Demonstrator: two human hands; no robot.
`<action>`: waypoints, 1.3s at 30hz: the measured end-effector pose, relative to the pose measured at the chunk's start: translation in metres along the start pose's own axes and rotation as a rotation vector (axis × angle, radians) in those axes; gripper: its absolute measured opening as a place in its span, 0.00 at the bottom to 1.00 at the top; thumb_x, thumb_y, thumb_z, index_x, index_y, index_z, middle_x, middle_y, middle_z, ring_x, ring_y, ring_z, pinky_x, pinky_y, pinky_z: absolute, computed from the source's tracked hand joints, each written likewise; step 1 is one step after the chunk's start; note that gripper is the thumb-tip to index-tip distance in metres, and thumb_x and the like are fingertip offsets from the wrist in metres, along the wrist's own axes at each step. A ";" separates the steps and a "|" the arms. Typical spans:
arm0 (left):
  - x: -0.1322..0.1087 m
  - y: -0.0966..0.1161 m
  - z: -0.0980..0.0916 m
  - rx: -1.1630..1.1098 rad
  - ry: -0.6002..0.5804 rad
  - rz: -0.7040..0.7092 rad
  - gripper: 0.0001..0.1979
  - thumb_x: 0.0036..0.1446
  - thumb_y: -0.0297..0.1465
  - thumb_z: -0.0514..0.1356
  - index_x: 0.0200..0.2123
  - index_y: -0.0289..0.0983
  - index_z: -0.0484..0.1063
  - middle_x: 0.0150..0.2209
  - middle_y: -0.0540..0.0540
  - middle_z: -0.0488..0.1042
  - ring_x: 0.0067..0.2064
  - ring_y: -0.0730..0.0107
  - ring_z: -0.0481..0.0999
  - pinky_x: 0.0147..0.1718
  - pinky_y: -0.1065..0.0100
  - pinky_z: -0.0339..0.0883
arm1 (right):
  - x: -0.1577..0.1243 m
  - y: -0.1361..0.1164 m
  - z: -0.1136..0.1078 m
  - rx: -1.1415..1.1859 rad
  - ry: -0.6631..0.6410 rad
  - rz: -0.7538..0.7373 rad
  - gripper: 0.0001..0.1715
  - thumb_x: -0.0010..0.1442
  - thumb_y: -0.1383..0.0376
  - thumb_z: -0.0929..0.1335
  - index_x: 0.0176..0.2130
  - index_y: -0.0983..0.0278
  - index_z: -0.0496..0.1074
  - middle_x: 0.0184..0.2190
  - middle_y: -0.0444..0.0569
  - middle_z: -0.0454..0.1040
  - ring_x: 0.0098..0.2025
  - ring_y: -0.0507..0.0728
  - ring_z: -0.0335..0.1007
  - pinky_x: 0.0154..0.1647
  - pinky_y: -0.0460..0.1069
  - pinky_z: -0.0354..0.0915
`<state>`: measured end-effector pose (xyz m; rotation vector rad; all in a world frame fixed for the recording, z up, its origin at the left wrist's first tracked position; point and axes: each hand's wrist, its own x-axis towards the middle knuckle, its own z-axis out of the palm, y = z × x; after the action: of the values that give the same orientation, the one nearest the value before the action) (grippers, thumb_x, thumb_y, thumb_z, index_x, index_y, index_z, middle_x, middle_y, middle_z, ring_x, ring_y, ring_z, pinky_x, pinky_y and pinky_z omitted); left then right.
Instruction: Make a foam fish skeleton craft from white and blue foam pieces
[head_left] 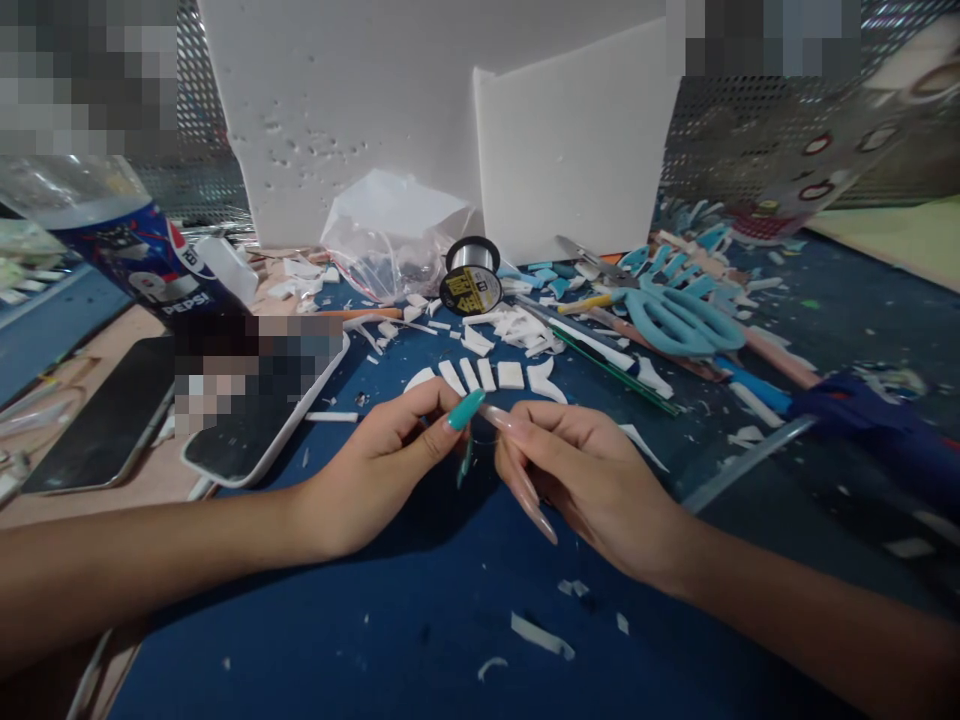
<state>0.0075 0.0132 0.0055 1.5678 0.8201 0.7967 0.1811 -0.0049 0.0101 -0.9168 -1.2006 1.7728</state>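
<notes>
White boards point(360, 90) stand behind a blue surface point(315, 640) strewn with scraps point(538, 634). Nearer me than the spool point(472, 284), my left hand point(382, 465) and right hand point(592, 475) pinch narrow, tips close together; whether they hold anything thin, I can't tell. Cut white pieces point(511, 376) lie in a row between them and the spool, blue-handled scissors point(637, 297) to its right.

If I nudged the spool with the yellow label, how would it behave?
The spool would probably roll, since its edges look round. The shiny line wound on it may feel slippery. The white scraps close by could catch it before it goes far.
</notes>
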 end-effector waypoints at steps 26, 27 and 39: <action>-0.003 0.002 0.004 0.108 0.081 -0.002 0.10 0.61 0.35 0.51 0.30 0.36 0.62 0.26 0.53 0.62 0.27 0.77 0.60 0.26 0.74 0.57 | 0.000 0.002 0.005 -0.140 0.141 -0.051 0.19 0.61 0.58 0.64 0.23 0.66 0.67 0.20 0.44 0.70 0.19 0.47 0.64 0.17 0.43 0.58; -0.003 0.002 0.004 0.139 0.063 0.013 0.11 0.62 0.36 0.51 0.29 0.36 0.62 0.25 0.53 0.62 0.27 0.77 0.60 0.27 0.73 0.56 | 0.000 0.002 0.005 -0.140 0.137 -0.054 0.19 0.61 0.59 0.64 0.24 0.66 0.66 0.20 0.44 0.70 0.19 0.46 0.64 0.18 0.43 0.58; -0.012 0.000 -0.003 0.780 0.238 0.565 0.12 0.59 0.22 0.49 0.24 0.37 0.55 0.22 0.53 0.59 0.25 0.76 0.57 0.24 0.73 0.53 | -0.006 0.003 0.008 -0.340 0.048 -0.064 0.22 0.62 0.54 0.62 0.23 0.65 0.62 0.14 0.37 0.60 0.13 0.43 0.53 0.14 0.41 0.51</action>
<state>-0.0011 0.0044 0.0057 2.4995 0.9292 1.1625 0.1754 -0.0138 0.0104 -1.0941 -1.5105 1.5131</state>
